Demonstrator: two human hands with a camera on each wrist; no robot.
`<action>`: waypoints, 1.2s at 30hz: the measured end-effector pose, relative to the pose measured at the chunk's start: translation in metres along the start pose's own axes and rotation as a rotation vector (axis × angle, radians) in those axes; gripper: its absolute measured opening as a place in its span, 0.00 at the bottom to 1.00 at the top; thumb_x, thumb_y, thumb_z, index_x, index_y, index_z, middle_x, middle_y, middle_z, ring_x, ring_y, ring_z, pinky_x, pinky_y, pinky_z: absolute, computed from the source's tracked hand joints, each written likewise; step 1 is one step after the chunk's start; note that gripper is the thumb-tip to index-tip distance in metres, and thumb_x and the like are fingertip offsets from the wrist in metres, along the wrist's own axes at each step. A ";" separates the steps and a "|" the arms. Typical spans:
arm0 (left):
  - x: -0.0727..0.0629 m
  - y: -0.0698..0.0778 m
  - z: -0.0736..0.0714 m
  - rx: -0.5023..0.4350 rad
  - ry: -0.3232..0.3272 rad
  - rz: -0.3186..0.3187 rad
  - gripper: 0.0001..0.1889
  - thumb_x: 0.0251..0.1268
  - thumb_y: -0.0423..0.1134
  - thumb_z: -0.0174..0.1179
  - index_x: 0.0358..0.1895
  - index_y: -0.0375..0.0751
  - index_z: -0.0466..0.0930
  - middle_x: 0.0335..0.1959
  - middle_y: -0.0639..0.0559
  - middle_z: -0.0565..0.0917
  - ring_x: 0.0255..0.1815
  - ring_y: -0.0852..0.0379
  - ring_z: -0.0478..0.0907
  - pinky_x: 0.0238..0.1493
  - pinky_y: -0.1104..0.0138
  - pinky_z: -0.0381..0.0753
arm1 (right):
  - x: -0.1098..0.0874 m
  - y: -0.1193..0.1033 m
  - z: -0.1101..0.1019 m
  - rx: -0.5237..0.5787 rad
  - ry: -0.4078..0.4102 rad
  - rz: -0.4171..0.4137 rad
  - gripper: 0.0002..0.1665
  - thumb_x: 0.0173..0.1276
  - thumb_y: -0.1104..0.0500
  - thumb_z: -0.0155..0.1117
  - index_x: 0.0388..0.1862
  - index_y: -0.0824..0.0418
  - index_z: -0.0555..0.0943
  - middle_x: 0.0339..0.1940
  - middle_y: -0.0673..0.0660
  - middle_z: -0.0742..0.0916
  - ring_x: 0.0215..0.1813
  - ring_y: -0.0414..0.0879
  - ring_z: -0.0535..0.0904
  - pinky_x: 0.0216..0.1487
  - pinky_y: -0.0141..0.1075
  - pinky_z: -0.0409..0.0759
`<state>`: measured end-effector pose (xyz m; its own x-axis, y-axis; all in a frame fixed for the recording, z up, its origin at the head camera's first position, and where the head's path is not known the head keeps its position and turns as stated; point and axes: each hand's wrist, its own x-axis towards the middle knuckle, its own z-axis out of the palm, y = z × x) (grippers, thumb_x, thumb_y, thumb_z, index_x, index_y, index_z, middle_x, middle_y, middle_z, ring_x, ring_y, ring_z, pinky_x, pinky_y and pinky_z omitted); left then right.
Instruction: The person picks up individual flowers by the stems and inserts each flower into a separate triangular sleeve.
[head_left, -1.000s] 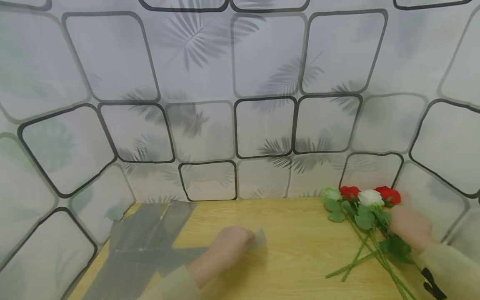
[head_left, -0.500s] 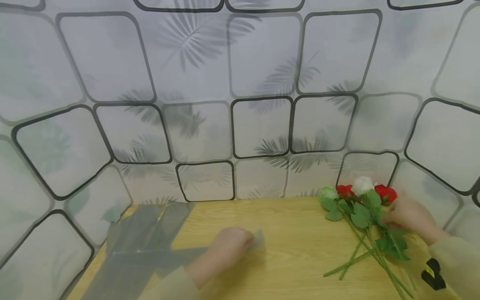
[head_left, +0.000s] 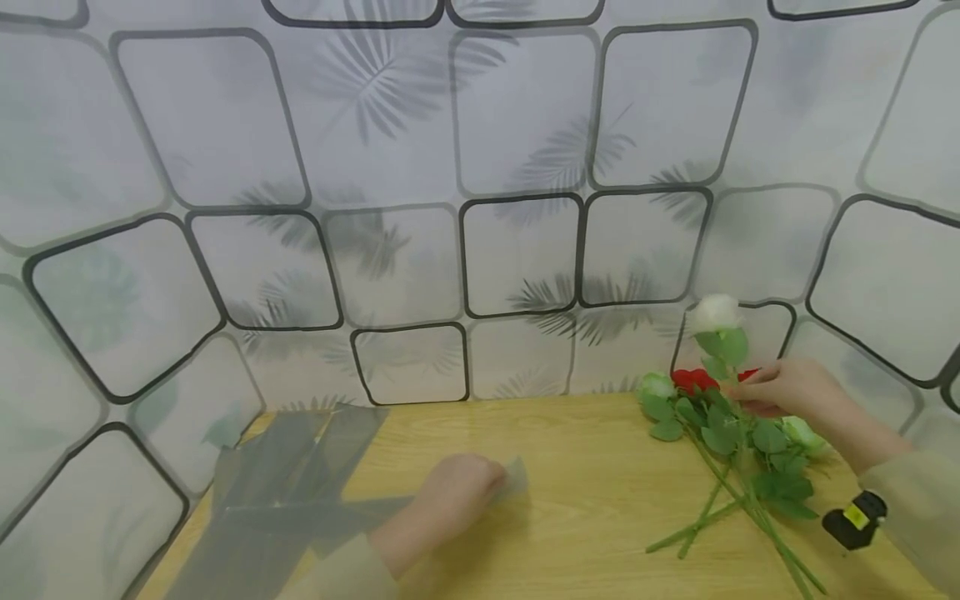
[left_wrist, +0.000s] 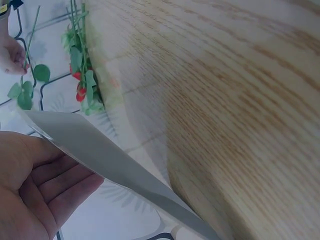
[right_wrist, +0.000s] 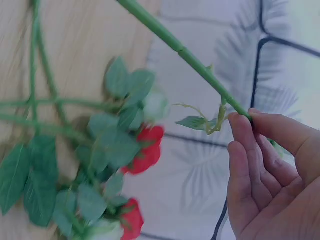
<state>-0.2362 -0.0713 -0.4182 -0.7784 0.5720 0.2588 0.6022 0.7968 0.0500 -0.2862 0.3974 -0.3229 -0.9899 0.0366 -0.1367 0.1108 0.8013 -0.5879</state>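
My left hand (head_left: pixel 453 496) grips one end of a grey translucent plastic strip (head_left: pixel 375 510), whose tip sticks out past the fingers. In the left wrist view the strip (left_wrist: pixel 105 150) slants up off the wood, with my curled fingers behind it. On the right, my right hand (head_left: pixel 795 392) pinches the stem of a white rose (head_left: pixel 716 315), raised upright above the other flowers. The right wrist view shows the green stem (right_wrist: pixel 185 55) between thumb and fingertips. Below lie red roses (right_wrist: pixel 145 150) and pale green-white roses (head_left: pixel 656 387), their stems crossing on the table.
More grey plastic sheeting (head_left: pixel 262 483) covers the left of the wooden table (head_left: pixel 585 483). A patterned cloth wall (head_left: pixel 525 250) closes off the back and sides. A black device with a yellow mark (head_left: pixel 855 518) is at my right wrist.
My right hand has pulled the white rose up out of the bunch and moved slightly left with it. A pale rose now shows beneath that hand. My left hand has stayed in place.
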 end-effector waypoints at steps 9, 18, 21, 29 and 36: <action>-0.001 0.003 -0.005 0.010 0.022 0.019 0.09 0.74 0.39 0.67 0.31 0.48 0.89 0.23 0.59 0.87 0.23 0.65 0.79 0.31 0.71 0.83 | -0.013 -0.034 0.021 0.196 0.031 -0.032 0.35 0.75 0.43 0.71 0.62 0.73 0.83 0.37 0.44 0.94 0.38 0.35 0.89 0.57 0.48 0.90; 0.001 0.003 -0.004 -0.023 0.017 -0.008 0.07 0.74 0.38 0.67 0.34 0.47 0.90 0.26 0.58 0.90 0.25 0.64 0.83 0.34 0.71 0.85 | -0.025 -0.071 0.055 0.439 0.118 -0.129 0.35 0.78 0.46 0.68 0.68 0.72 0.79 0.36 0.35 0.92 0.39 0.28 0.90 0.48 0.27 0.88; 0.002 0.003 -0.004 -0.023 0.027 -0.014 0.07 0.74 0.39 0.66 0.35 0.47 0.91 0.26 0.58 0.90 0.25 0.64 0.83 0.33 0.71 0.85 | -0.029 -0.083 0.065 0.540 0.130 -0.145 0.34 0.79 0.48 0.67 0.70 0.73 0.77 0.34 0.32 0.91 0.39 0.27 0.89 0.45 0.20 0.85; 0.003 0.002 -0.004 -0.027 0.028 -0.008 0.06 0.73 0.38 0.67 0.35 0.47 0.91 0.28 0.57 0.92 0.26 0.66 0.85 0.33 0.74 0.86 | -0.038 -0.104 0.088 0.812 0.167 -0.190 0.06 0.77 0.53 0.70 0.48 0.48 0.90 0.34 0.34 0.92 0.39 0.30 0.91 0.48 0.24 0.88; 0.004 0.004 -0.008 -0.011 0.041 -0.003 0.08 0.74 0.39 0.67 0.33 0.48 0.89 0.24 0.59 0.88 0.22 0.68 0.77 0.27 0.75 0.79 | -0.039 -0.118 0.109 0.923 0.228 -0.239 0.09 0.75 0.56 0.72 0.37 0.39 0.90 0.33 0.35 0.93 0.38 0.30 0.91 0.50 0.22 0.87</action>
<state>-0.2353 -0.0674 -0.4094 -0.7721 0.5613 0.2979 0.6023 0.7959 0.0612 -0.2515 0.2363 -0.3353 -0.9778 0.1260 0.1676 -0.1659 0.0246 -0.9858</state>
